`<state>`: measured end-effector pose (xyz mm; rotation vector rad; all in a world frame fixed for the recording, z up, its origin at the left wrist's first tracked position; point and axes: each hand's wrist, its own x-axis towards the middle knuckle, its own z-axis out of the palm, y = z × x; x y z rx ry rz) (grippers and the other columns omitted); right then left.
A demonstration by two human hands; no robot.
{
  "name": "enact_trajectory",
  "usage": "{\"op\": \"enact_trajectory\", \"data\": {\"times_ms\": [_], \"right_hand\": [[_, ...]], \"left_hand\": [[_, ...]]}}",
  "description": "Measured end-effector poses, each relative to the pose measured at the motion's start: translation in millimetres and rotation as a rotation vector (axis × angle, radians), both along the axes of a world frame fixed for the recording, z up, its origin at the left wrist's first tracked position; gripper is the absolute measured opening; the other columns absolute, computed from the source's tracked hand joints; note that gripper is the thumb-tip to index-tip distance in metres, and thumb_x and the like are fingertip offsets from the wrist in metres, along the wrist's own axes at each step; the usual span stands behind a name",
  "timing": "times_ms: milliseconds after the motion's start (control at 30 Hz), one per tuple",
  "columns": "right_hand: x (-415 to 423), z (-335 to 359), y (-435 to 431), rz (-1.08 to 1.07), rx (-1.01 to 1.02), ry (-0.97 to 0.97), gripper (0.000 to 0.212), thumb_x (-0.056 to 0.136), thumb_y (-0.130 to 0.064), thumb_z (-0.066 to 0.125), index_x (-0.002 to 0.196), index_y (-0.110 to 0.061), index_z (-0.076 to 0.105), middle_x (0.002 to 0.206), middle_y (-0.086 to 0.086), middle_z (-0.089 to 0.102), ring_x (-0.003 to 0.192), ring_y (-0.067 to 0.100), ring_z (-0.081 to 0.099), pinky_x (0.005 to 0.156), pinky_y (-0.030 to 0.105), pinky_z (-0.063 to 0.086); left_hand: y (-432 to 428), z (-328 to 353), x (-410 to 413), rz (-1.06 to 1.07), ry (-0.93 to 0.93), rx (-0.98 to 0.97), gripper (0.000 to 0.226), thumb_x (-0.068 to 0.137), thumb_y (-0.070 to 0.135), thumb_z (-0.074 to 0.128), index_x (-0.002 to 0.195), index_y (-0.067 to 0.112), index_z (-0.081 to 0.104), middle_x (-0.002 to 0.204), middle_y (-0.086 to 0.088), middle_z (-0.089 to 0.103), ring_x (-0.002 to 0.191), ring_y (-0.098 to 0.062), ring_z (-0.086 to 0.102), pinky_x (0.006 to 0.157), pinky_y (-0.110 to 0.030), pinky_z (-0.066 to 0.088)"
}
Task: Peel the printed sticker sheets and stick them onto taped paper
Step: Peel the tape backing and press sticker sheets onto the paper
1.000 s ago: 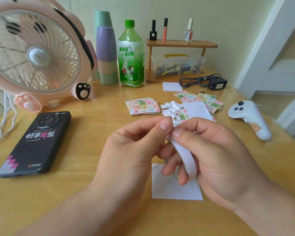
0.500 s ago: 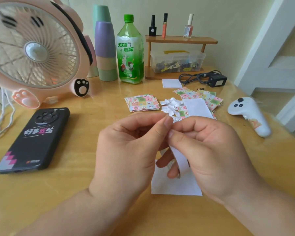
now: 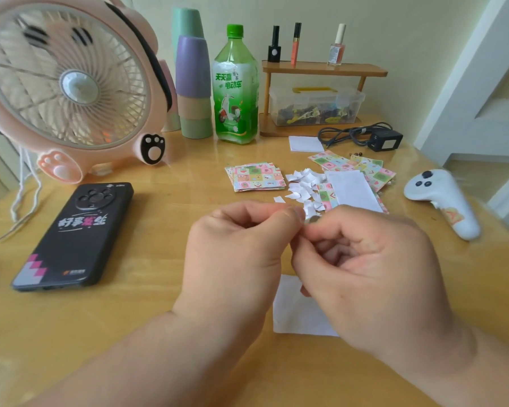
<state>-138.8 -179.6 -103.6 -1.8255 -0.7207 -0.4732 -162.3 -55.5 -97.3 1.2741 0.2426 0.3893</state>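
Over paper (image 3: 300,317) edge, fingers (image 3: 290,216), perhaps tape.

Two hands (image 3: 232,259), one fan (image 3: 71,86), one phone (image 3: 74,236), one green bottle (image 3: 235,92), one controller (image 3: 444,201), one charger (image 3: 385,141), one clear box (image 3: 315,104) counted. Three small bottles (image 3: 296,42), three white papers (image 3: 300,315), two sticker piles (image 3: 257,177) noted.

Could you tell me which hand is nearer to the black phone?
Left. The left hand is right of the black phone; the right hand is farther right, past the left.
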Motion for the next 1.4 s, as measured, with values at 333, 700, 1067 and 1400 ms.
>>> {"op": "enact_trajectory", "data": {"times_ms": [333,700,1067,1400], "right_hand": [[15.9,-3.0,-9.9,-0.042,-0.267,-0.33,0.02,0.088,-0.006,0.067,0.068,-0.005,0.067,0.055,0.006,0.055,0.05,0.024,0.051,0.046,0.035,0.042],[15.9,19.1,-27.3,-0.178,-0.252,-0.278,0.009,0.09,-0.02,0.067,0.085,-0.027,0.069,0.056,-0.003,0.057,0.052,0.02,0.056,0.053,0.035,0.048],[57.2,19.2,-73.8,-0.452,-1.125,0.339,0.046,0.088,-0.046,0.065,0.127,-0.042,0.04,0.079,-0.011,0.064,0.08,0.014,0.062,0.074,0.036,0.055],[37.0,28.1,-57.4,-0.37,-0.531,0.225,0.023,0.074,-0.052,0.067,0.076,-0.029,0.065,0.055,-0.011,0.061,0.049,0.006,0.051,0.052,0.029,0.042]], "left_hand": [[3.1,-8.1,4.8,-0.139,0.032,-0.24,0.019,0.069,0.01,0.086,0.083,0.0,0.078,0.081,-0.021,0.067,0.081,-0.031,0.056,0.084,-0.045,0.047],[26.4,-6.8,17.4,-0.089,0.153,-0.267,0.008,0.063,0.017,0.081,0.069,0.011,0.079,0.069,-0.003,0.069,0.053,-0.008,0.048,0.057,-0.02,0.046],[12.5,-11.3,5.3,-0.36,0.07,-0.244,0.013,0.079,0.019,0.069,0.073,0.009,0.075,0.077,-0.01,0.066,0.062,-0.014,0.051,0.06,-0.025,0.046],[14.4,-18.6,3.3,-0.379,0.036,-0.069,0.018,0.068,0.005,0.078,0.084,0.012,0.081,0.079,-0.005,0.072,0.062,-0.009,0.058,0.06,-0.018,0.049]]}}
